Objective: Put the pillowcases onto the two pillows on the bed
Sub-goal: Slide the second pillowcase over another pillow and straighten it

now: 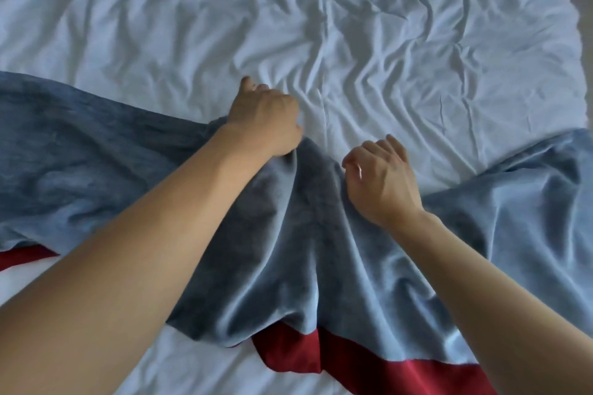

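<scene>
The left hand (266, 120) bunches the top edge of the blue fleece blanket (288, 234); the right hand (378, 183) sits loosely curled on it, gripping nothing I can see. No pillow or pillowcase is in view, so this looks like clearing the bed (353, 42), with 2 pillows to find next

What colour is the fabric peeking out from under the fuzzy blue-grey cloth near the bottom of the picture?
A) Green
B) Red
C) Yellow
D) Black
B: a red fabric shows below the lower edge of the blue-grey cloth, and again at the left edge, lying on the wrinkled white sheet.
</scene>
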